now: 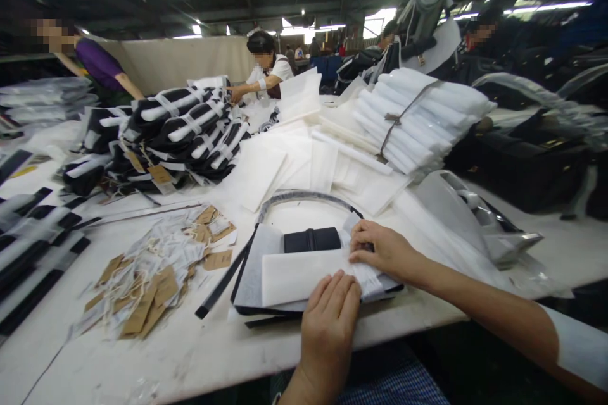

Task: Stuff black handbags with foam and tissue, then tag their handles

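Observation:
A black handbag [240, 288] lies flat in front of me, covered in thin white wrapping. Its handle [308, 195], wrapped in clear film, arches toward the far side, and a dark strap [223, 281] hangs out to the left. Across the bag's front, below a black flap tab [312, 240], rests a strip of white foam sheet [289, 278]. My left hand [330, 316] lies on the strip's near edge, fingers stretched out. My right hand [384, 252] has its fingers curled in a pinch at the strip's right end; its fingertips are partly hidden.
Brown and white hang tags [159, 285] are heaped at left. Behind them black wrapped bags [175, 126] are piled. Foam sheets [304, 155] and a tied white bundle [413, 117] cover the far middle. A plastic-covered bag [460, 215] sits right. A co-worker [273, 69] reaches in from across.

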`<state>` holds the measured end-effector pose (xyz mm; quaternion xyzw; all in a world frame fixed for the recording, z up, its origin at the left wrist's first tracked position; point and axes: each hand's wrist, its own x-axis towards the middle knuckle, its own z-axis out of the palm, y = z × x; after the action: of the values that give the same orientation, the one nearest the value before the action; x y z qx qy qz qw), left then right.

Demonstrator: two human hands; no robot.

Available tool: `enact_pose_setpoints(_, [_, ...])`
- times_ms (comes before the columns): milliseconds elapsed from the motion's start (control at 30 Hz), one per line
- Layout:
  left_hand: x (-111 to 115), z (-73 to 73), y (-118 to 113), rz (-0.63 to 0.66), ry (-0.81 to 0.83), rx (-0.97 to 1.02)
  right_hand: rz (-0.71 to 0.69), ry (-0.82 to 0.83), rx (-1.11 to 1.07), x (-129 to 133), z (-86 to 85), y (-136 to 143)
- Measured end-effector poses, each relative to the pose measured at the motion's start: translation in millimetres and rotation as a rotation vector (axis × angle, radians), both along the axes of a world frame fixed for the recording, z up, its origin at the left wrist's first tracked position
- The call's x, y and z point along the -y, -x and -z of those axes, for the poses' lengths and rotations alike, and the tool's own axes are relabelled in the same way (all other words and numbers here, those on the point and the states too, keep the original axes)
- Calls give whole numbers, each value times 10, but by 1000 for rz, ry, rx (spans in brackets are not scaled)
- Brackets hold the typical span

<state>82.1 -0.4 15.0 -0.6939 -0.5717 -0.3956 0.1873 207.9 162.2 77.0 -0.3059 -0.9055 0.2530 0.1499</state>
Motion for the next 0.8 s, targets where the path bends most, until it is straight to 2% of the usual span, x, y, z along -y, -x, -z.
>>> enact_pose_setpoints(267, [-31,13,-31,-64,55,-46,54,31,93,-100,27,40])
enact_pose_setpoints(433, [10,5,7,-50,157,-162,83,8,-36,-73,58,84])
enact_pose_setpoints(533, [23,3,43,-44,204,-233,97,-38,-88,-36,21,0])
enact_pose_setpoints(600, [21,16,61,-46,204,-251,123,-83,-143,-52,-49,-207])
enact_pose_setpoints(667, [18,37,70,-41,197,-246,209,-181,-226,-119,-158,-569])
enact_pose_setpoints(733, [16,54,76,-37,191,-239,360,-309,-291,-242,-289,-1046])
enact_pose_setpoints(800, [12,66,81,-25,173,-247,528,-358,-282,-408,-408,-1536])
